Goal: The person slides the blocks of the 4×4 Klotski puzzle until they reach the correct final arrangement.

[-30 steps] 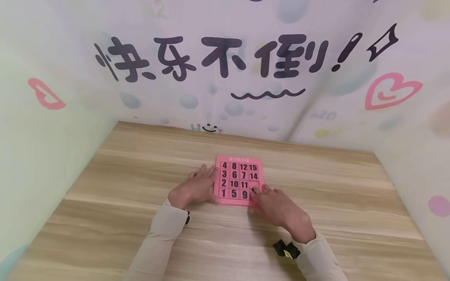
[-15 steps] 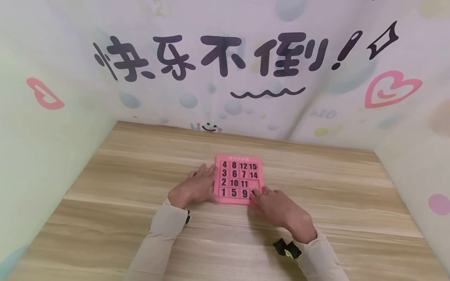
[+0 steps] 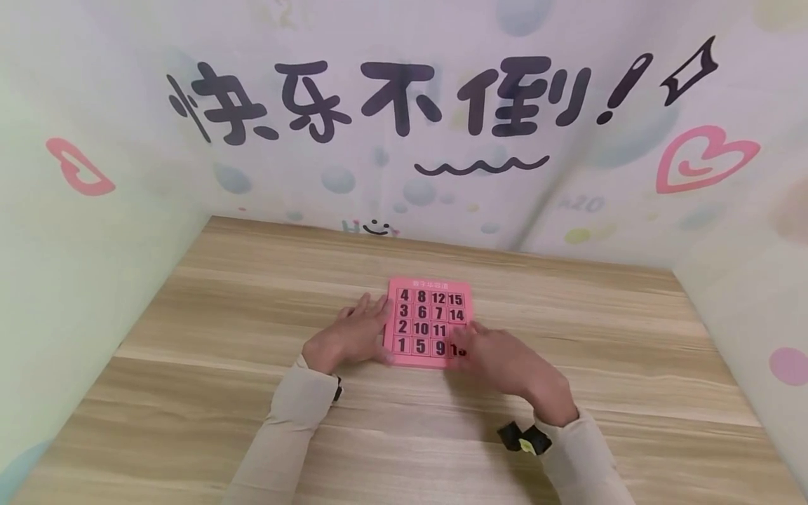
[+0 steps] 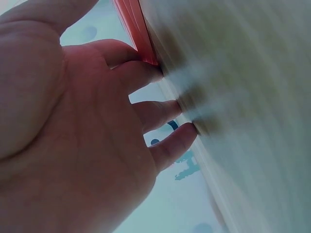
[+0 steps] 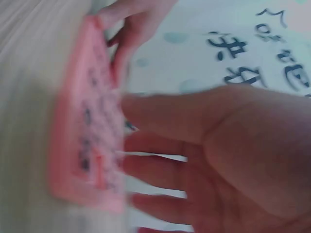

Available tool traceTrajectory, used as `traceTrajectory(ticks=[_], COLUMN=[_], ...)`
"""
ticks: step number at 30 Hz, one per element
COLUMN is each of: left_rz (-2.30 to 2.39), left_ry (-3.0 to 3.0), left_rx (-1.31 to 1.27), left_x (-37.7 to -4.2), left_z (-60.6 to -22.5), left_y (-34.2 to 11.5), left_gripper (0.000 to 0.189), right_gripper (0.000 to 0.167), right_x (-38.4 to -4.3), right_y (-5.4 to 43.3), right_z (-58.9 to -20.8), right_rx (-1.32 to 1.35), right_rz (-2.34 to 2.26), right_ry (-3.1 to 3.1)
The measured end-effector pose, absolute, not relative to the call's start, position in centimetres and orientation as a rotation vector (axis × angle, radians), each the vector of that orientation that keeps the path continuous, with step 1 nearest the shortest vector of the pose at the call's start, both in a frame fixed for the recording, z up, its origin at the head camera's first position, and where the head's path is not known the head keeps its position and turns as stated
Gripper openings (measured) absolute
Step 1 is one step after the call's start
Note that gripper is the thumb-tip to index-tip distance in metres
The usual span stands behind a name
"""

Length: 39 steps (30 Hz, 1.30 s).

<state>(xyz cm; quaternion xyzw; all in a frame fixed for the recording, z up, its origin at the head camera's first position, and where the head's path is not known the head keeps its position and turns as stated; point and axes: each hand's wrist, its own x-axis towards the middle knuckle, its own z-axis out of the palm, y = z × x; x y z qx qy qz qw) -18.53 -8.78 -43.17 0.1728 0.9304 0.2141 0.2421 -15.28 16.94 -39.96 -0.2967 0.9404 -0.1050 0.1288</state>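
Bright pink on the puzzle board (image 3: 419, 362), black numerals (image 3: 421, 312) across it; streaky tan woodgrain on the worktop (image 3: 404, 435), beige on the sleeves (image 3: 278, 428), pastel dots (image 3: 338, 179) speckling the whitish wall (image 3: 284, 179)!

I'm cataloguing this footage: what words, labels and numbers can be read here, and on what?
"快乐不倒!": back wall.
"4 8 12 15": top row of tiles.
"3 6 7 14": second row.
"2 10 11": third row.
"1 5 9": bottom row.
Bottom row's last tile: partly hidden by the right hand.
"H": wall, beside a smiley.
Heading, pink board: too small and blurred.
Faint lettering, wall: unclear.
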Motion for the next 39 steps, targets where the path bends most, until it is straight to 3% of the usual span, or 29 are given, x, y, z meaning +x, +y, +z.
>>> traceTrajectory(ticks=[7,15,39], left_rz=[0.575,0.546,0.572], left_ry=[2.535,2.547,2.544], left_rx=[0.468,0.482,0.470], left_x=[-18.5,-18.6,-18.5], left_z=[-43.2,-43.3,-43.2], left_y=[-8.8,-8.8,-8.8], left_gripper=[0.102,0.102,0.102], right_gripper=[0.051,0.063,0.039], right_x=[-16.4,-16.4,-16.3], right_y=[17.2,16.7,16.5], right_z=[-41.9,-42.4,-42.0], right_rx=[-0.748,-0.677,-0.725], right_rz=[-0.194,-0.214,-0.173], right_ry=[2.843,2.850,2.838])
